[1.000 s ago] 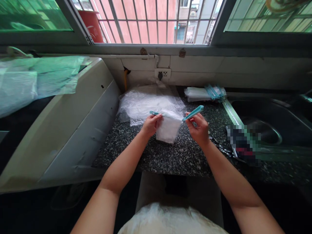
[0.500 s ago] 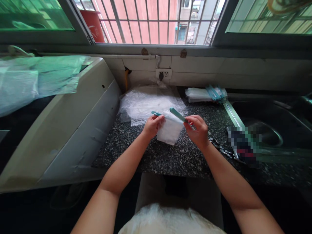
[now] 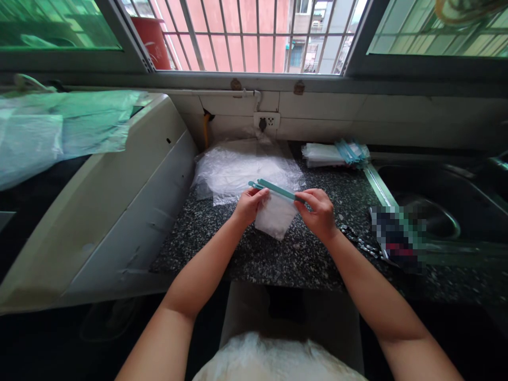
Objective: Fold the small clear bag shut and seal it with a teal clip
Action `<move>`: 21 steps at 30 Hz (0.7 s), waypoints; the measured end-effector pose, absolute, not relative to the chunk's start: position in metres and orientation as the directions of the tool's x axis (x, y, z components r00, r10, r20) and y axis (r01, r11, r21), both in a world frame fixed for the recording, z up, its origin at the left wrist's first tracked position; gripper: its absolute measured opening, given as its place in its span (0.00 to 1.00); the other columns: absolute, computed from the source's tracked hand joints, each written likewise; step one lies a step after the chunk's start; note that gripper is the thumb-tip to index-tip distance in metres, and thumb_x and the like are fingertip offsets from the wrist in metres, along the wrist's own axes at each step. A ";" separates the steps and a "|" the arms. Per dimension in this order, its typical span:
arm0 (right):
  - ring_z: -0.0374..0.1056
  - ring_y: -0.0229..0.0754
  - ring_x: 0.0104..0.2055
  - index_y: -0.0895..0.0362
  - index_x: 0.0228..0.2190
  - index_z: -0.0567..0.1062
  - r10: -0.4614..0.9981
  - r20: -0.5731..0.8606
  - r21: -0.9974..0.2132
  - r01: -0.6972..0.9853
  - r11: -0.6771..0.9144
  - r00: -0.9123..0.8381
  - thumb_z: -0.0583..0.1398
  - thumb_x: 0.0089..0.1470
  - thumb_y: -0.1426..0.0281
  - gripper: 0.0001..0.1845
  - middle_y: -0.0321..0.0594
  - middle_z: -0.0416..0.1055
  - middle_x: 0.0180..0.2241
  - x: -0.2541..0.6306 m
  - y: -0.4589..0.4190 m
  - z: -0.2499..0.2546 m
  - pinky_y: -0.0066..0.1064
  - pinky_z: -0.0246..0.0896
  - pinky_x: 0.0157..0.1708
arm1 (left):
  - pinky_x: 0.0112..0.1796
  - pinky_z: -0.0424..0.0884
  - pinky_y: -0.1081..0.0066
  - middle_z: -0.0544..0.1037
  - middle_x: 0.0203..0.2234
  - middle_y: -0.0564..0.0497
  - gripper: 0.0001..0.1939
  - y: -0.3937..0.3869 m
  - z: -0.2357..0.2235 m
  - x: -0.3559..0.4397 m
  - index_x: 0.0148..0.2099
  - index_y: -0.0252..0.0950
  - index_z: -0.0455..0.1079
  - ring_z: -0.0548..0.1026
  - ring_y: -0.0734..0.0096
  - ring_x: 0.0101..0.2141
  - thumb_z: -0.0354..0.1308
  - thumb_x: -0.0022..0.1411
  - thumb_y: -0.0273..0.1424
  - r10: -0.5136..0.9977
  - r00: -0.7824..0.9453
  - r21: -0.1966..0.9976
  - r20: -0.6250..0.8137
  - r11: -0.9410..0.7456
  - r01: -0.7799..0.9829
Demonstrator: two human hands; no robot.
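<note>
A teal bag sealing clip (image 3: pixel 280 190) lies along the top edge of a small, clear plastic bag (image 3: pixel 275 217) that hangs over the counter. My left hand (image 3: pixel 251 203) is closed, pinching the bag's top corner and the clip's left end. At the other end, my right hand (image 3: pixel 317 209) pinches the clip between thumb and fingers. Behind my hands, a pile of clear plastic bags (image 3: pixel 246 164) is spread on the speckled black counter (image 3: pixel 214 248).
A bundle of clear bags with teal clips (image 3: pixel 337 153) lies at the back, by the sink (image 3: pixel 436 211). Near the sink's left edge is a blurred-out dark object (image 3: pixel 397 241) beside a chain (image 3: pixel 361 242). A large white appliance (image 3: pixel 138 211) borders the left, below a wall socket (image 3: pixel 266 120).
The clip's free left end has swung down and left, so the clip now lies along the bag's top edge. My right hand has shifted slightly left.
</note>
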State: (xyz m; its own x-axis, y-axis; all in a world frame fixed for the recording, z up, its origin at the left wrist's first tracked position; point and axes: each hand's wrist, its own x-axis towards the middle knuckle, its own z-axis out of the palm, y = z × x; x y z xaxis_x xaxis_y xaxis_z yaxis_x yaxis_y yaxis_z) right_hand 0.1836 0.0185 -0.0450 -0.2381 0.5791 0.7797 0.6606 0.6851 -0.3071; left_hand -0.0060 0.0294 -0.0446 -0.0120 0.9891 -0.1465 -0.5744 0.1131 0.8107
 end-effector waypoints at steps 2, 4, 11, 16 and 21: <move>0.67 0.42 0.34 0.52 0.34 0.77 0.598 0.765 -0.320 0.666 0.674 -0.237 0.59 0.53 0.68 0.07 0.40 0.72 0.31 0.183 0.019 -0.046 0.36 0.65 0.36 | 0.24 0.64 0.76 0.73 0.16 0.55 0.09 0.029 -0.044 -0.006 0.24 0.33 0.70 0.68 0.79 0.19 0.68 0.38 0.26 0.989 -0.013 0.815 -0.145 0.112 -0.568; 0.67 0.42 0.35 0.52 0.34 0.77 0.617 0.751 -0.343 0.661 0.668 -0.234 0.58 0.53 0.68 0.07 0.41 0.72 0.31 0.183 0.019 -0.047 0.37 0.65 0.37 | 0.24 0.64 0.76 0.73 0.17 0.55 0.09 0.029 -0.043 -0.006 0.24 0.32 0.70 0.68 0.80 0.18 0.68 0.39 0.26 0.989 -0.014 0.821 -0.147 0.114 -0.559; 0.67 0.42 0.35 0.51 0.35 0.77 0.638 0.739 -0.400 0.619 0.676 -0.219 0.58 0.53 0.70 0.08 0.40 0.70 0.31 0.182 0.021 -0.052 0.35 0.67 0.37 | 0.25 0.63 0.76 0.72 0.16 0.56 0.10 0.028 -0.042 -0.005 0.22 0.33 0.69 0.67 0.80 0.18 0.69 0.37 0.27 0.988 -0.021 0.825 -0.154 0.117 -0.553; 0.67 0.42 0.35 0.51 0.35 0.77 0.645 0.732 -0.425 0.594 0.683 -0.217 0.58 0.53 0.69 0.08 0.40 0.69 0.32 0.182 0.022 -0.054 0.35 0.67 0.37 | 0.24 0.63 0.76 0.72 0.16 0.56 0.10 0.028 -0.041 -0.005 0.23 0.32 0.70 0.67 0.80 0.18 0.69 0.37 0.27 0.987 -0.016 0.819 -0.160 0.124 -0.560; 0.67 0.42 0.36 0.52 0.36 0.77 0.662 0.714 -0.443 0.586 0.679 -0.227 0.58 0.54 0.69 0.08 0.41 0.69 0.32 0.183 0.022 -0.054 0.36 0.66 0.37 | 0.25 0.64 0.75 0.73 0.17 0.54 0.08 0.026 -0.039 -0.004 0.24 0.32 0.70 0.68 0.79 0.19 0.67 0.40 0.26 0.988 0.003 0.822 -0.156 0.131 -0.554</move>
State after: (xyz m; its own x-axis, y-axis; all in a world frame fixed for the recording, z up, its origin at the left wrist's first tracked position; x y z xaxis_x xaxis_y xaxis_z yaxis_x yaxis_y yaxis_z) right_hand 0.1826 0.0222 -0.0539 -0.2269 0.6622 0.7142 0.5860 0.6785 -0.4429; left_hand -0.0042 0.0263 -0.0391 0.0035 0.9878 -0.1557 -0.5539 0.1315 0.8221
